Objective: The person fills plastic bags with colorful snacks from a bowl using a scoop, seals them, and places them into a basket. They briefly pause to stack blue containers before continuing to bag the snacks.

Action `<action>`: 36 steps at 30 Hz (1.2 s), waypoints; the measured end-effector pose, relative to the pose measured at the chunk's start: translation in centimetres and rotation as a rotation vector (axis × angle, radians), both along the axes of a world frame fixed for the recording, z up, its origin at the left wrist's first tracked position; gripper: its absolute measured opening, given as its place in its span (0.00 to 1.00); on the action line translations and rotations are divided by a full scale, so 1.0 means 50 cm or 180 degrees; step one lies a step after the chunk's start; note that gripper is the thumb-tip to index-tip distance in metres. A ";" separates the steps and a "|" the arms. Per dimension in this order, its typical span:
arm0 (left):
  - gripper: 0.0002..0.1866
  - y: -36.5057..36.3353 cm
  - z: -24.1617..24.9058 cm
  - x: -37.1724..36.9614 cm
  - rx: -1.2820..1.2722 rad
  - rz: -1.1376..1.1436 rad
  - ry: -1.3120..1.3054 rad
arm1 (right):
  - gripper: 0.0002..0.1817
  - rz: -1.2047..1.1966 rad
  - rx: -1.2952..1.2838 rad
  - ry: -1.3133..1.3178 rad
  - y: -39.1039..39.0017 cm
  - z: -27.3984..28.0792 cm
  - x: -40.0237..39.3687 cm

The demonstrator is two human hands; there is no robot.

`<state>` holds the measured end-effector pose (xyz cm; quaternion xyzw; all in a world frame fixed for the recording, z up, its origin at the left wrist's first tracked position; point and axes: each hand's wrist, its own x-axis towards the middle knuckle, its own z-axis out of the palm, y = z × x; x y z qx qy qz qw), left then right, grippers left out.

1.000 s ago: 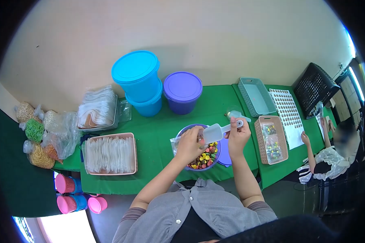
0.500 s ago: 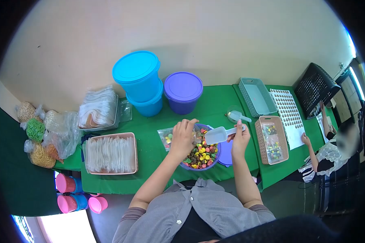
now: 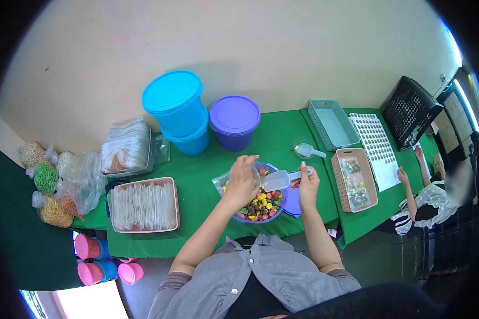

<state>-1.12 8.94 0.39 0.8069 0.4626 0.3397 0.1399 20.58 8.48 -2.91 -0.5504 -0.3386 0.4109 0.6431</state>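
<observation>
My left hand (image 3: 241, 181) holds a small clear plastic bag (image 3: 224, 183) with a few coloured candies in it, just left of the purple bowl (image 3: 275, 211). The bowl is full of coloured candies (image 3: 262, 204). My right hand (image 3: 306, 183) grips the handle of a pale blue scoop (image 3: 277, 180), whose mouth points at the bag over the bowl. The bowl's purple lid (image 3: 294, 195) lies under my right hand on the green table (image 3: 202, 175).
A tan tray of empty bags (image 3: 143, 204) sits left. Blue tubs (image 3: 176, 111) and a purple tub (image 3: 234, 121) stand behind. A second scoop (image 3: 308, 151), a teal basket (image 3: 331, 124), a tan basket of filled bags (image 3: 354, 181) and a sticker sheet (image 3: 378, 146) lie right. Another person (image 3: 436, 196) sits far right.
My left hand lifted the bag from over the bowl, moved it left, then brought it back toward the scoop. My right hand lowered and tilted the scoop toward the bag.
</observation>
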 end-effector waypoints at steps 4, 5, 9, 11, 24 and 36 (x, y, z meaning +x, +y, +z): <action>0.40 -0.001 -0.011 -0.026 -0.0051 -0.0187 -0.1487 | 0.14 0.0847 -0.0396 -0.0383 -0.018 -0.029 0.004; 0.37 0.000 -0.017 -0.039 -0.0066 -0.0412 -0.2010 | 0.14 0.1094 -0.0232 -0.1539 -0.026 -0.040 0.006; 0.27 -0.052 0.118 -0.086 -0.1389 -0.1327 -0.3646 | 0.13 0.1313 -0.0540 -0.3117 -0.049 0.004 -0.011; 0.22 -0.063 0.141 -0.101 -0.1482 -0.1181 -0.3460 | 0.14 0.1111 -0.0316 -0.3825 -0.053 0.034 -0.019; 0.09 -0.118 0.093 -0.018 -0.1578 0.0066 -0.3530 | 0.09 0.1920 0.0561 0.0280 -0.095 0.163 -0.139; 0.07 -0.161 0.052 -0.011 -0.1078 0.0181 -0.3315 | 0.05 0.1466 0.0904 -0.0506 -0.145 0.165 -0.142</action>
